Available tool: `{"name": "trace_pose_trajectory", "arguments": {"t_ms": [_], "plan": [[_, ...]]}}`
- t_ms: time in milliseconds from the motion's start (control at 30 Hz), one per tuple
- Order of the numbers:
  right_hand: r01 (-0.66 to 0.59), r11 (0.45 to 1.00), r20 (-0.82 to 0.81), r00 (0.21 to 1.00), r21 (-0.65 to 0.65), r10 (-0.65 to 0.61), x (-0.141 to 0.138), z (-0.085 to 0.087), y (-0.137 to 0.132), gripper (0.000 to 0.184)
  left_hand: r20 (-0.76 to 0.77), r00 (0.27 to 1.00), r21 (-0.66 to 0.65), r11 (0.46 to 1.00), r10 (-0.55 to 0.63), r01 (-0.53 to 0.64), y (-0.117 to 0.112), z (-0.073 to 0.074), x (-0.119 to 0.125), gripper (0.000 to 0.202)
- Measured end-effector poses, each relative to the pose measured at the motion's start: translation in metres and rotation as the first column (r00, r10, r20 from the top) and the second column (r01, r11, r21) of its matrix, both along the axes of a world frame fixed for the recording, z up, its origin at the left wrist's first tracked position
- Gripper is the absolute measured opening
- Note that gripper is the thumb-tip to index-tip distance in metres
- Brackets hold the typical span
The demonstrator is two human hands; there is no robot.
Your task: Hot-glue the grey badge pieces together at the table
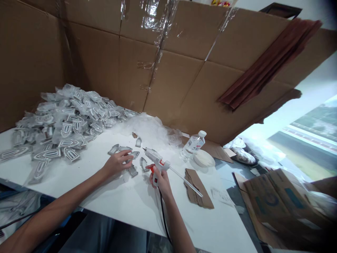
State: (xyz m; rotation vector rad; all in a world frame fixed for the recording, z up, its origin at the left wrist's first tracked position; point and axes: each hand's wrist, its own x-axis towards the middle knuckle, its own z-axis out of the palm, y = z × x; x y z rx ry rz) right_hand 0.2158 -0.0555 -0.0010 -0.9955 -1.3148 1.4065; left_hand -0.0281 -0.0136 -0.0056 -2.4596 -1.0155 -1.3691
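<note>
Two bare hands over the white table [118,198], both working near its front half. Right hand [163,180] has a white glue gun [153,156], fingers wrapped around the grip with one at the red trigger [150,168]; nozzle points up and left, just above the table. Clear glue stick [186,182] pokes out the back of the gun, over a folded brown cardboard piece [204,201]; black cord [162,211] drops off the front edge. Left hand [118,164] is at the loose grey arched pieces [143,164], fingers bent and slightly spread, tips at one piece (can't tell if they pinch it or just touch it). Loose pieces lie around that hand and left of the gun, one farther back by a small brown scrap [134,135]. Large pile of bagged pieces [76,123] on the left; clear plastic bags [144,127] heaped right of it. Clear bottle [193,144] with white cap stands right of the gun, beside a round white item [204,159]. Cardboard wall [184,84] behind everything.
</note>
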Motion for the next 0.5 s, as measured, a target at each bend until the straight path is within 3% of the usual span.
{"name": "trace_pose_trajectory", "arguments": {"t_ms": [267,500], "plan": [[-0.076,0.997,0.164,0.984,0.034,0.070,-0.0010,-0.0014,-0.0022,0.050,0.069,0.997,-0.008,0.999,0.044,-0.043,-0.0033,-0.0052,0.0002,0.016],[-0.099,0.995,0.262,0.961,0.019,0.090,-0.0056,0.0032,-0.0061,0.048,0.093,0.981,-0.046,0.985,0.171,-0.167,-0.0071,-0.0001,0.0009,0.040]]}}
